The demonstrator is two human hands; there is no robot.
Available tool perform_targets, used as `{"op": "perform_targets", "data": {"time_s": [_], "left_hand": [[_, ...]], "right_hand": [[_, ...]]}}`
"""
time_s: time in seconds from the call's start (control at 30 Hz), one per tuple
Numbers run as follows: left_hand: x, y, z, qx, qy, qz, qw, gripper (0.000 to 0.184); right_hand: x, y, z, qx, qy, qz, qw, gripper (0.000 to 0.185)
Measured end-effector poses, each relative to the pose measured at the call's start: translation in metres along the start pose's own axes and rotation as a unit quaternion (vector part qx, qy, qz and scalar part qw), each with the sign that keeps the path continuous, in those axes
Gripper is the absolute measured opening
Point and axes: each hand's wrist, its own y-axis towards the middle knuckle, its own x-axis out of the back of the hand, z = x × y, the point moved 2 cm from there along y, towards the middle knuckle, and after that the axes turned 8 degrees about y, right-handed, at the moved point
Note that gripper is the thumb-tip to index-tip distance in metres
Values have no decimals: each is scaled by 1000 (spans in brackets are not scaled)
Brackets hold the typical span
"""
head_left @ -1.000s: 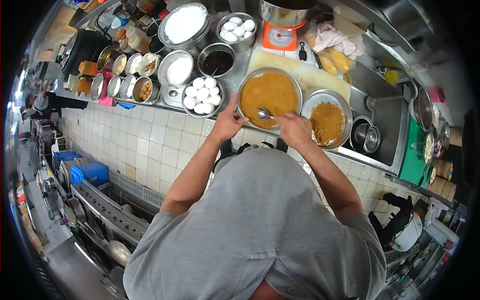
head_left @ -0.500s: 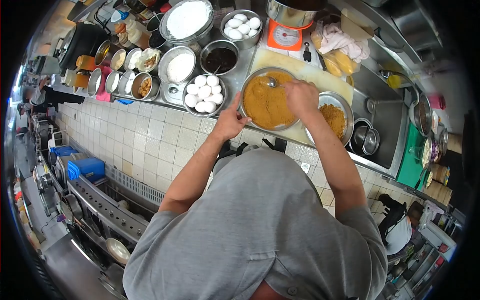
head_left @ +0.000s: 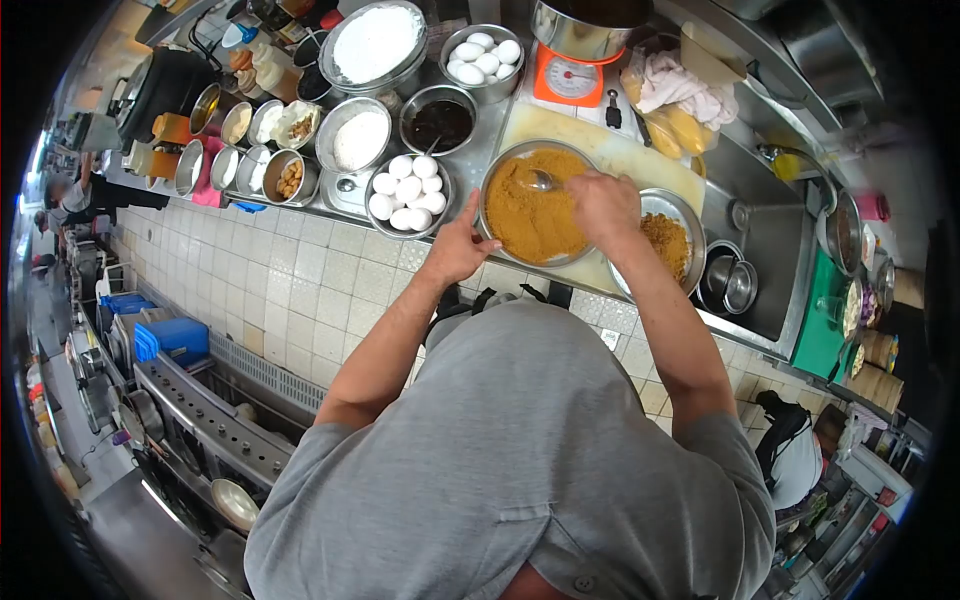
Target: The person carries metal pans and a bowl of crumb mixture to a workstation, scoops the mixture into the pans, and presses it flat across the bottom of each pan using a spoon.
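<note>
A round metal pan [head_left: 484,212] filled with brown-orange powder [head_left: 535,220] rests on the pale cutting board [head_left: 660,170]. My right hand [head_left: 607,208] is closed around the handle of a metal spoon [head_left: 541,181], whose bowl lies on the powder in the upper half of the pan. At the pan's left edge, my left hand [head_left: 459,245] touches the rim, its fingers apart and holding nothing. Partly behind my right wrist, a second metal pan [head_left: 697,226] holds darker, clumpy crumbs [head_left: 666,243].
Left of the pan is a bowl of white eggs [head_left: 408,194]; behind it stands a bowl of dark liquid [head_left: 441,123]. An orange scale [head_left: 568,78] carries a large pot [head_left: 580,35]. To the right is a sink [head_left: 775,230]. Another person [head_left: 795,460] is at lower right.
My right hand has moved up and slightly right with the spoon since the first frame, then a little down. The powder's surface has new marks. My left hand stays at the rim.
</note>
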Motion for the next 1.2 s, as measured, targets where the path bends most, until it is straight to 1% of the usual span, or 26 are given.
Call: {"op": "perform_targets", "data": {"time_s": [0.07, 0.1, 0.17, 0.2, 0.27, 0.3, 0.37, 0.4, 0.47, 0.5, 0.57, 0.63, 0.67, 0.73, 0.77, 0.8, 0.83, 0.87, 0.9, 0.93, 0.97, 1.0, 1.03, 1.1, 1.13, 1.2], "left_hand": [[0, 0, 1, 3, -2, 2, 1000, 109], [0, 1, 2, 0, 0, -1, 1000, 108], [0, 1, 0, -5, 2, -2, 1000, 108], [0, 1, 0, -3, 1, -1, 1000, 108], [1, 0, -1, 0, 1, -2, 1000, 108], [0, 0, -1, 1, -1, -1, 1000, 108], [0, 0, -1, 3, -3, 0, 1000, 107], [0, 0, -1, 3, -3, -1, 1000, 107], [0, 1, 0, 3, -4, -2, 1000, 108], [0, 1, 2, 3, 3, -1, 1000, 109], [2, -1, 1, 2, 10, -1, 1000, 110], [11, -2, -1, -23, 46, -42, 998, 94], [18, 4, 0, -28, 47, -42, 998, 94], [43, 27, 0, -76, -15, -126, 989, 72], [58, 48, -7, -83, -61, -146, 984, 54], [84, 54, -43, -63, -159, -132, 976, 52], [99, 82, -56, -87, -258, -120, 955, 49], [116, 111, -74, -88, -341, -100, 931, 46], [130, 136, -97, -102, -370, -106, 917, 45], [141, 163, -122, -106, -405, -111, 901, 51], [152, 184, -147, -92, -405, -126, 901, 61], [162, 202, -170, -85, -363, -159, 914, 65], [171, 216, -190, -90, -364, -157, 914, 65], [181, 238, -217, -45, -236, -117, 964, 59], [178, 249, -220, -47, -234, -115, 964, 59], [166, 269, -213, -23, -414, -136, 900, 42]], "right_hand": [[11, -6, 16, -51, 2, 79, 996, 19], [12, -7, 21, -52, 4, 80, 995, 19], [11, -8, 27, -58, -43, 180, 981, 19], [14, -7, 32, -58, -43, 180, 981, 19], [17, -5, 40, -105, -3, 228, 968, 21], [12, -6, 39, -104, -3, 227, 968, 21], [-1, -7, 36, -109, 32, 187, 976, 21], [-6, -8, 33, -109, 33, 186, 976, 21], [-10, -13, 29, -131, 103, 124, 978, 21], [-18, -16, 22, -130, 103, 123, 978, 21], [-31, -24, 6, -156, 201, 86, 963, 20], [-30, -30, -4, -179, 226, 83, 954, 19], [-27, -34, -8, -203, 250, 83, 943, 19], [-26, -45, -18, -215, 262, 67, 938, 18], [-24, -50, -22, -225, 275, 54, 933, 18], [-17, -55, -23, -225, 274, 47, 934, 18], [-8, -59, -23, -227, 273, 41, 934, 18], [1, -64, -22, -230, 273, 34, 934, 17], [9, -68, -19, -232, 272, 26, 934, 17], [19, -73, -16, -223, 269, 6, 937, 18], [27, -78, -14, -214, 266, -14, 940, 19], [32, -83, -14, -216, 263, -19, 940, 19], [37, -86, -13, -216, 258, -15, 942, 19], [43, -93, -13, -218, 252, -13, 943, 19], [45, -97, -12, -217, 251, -20, 943, 19], [52, -104, -8, -218, 251, -30, 943, 19]]}}
